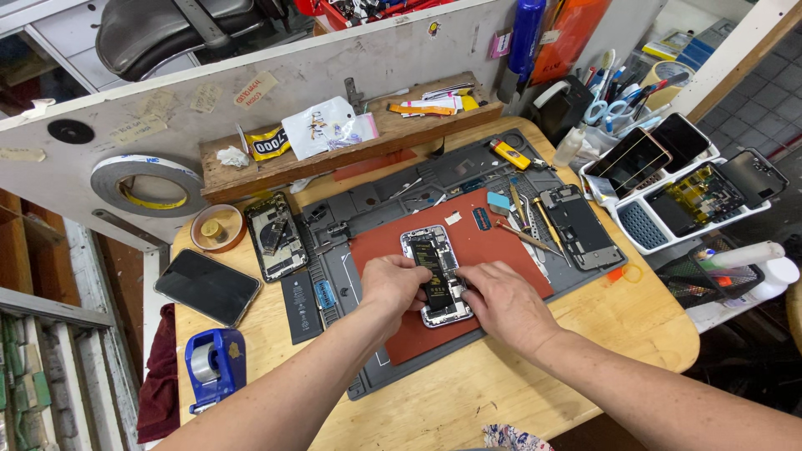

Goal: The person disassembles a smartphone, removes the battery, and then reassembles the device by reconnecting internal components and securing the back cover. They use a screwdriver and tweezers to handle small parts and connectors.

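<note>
Opened phone: an opened phone (436,271) with its black battery showing lies on a red mat (493,242), near the middle of a round wooden table (635,321).
Left hand: the left hand (393,284) rests on the phone's left edge, fingers curled down against it.
Right hand: the right hand (501,302) presses on the phone's near right corner; whether its fingers pinch anything cannot be told.
Left of the mat: a loose black battery (300,306), another opened phone (274,236), a dark phone face down (207,286), and a blue tape dispenser (214,365) nearer.
Right: a bare phone frame (579,225) and a white tray (681,200) of phone parts.
</note>
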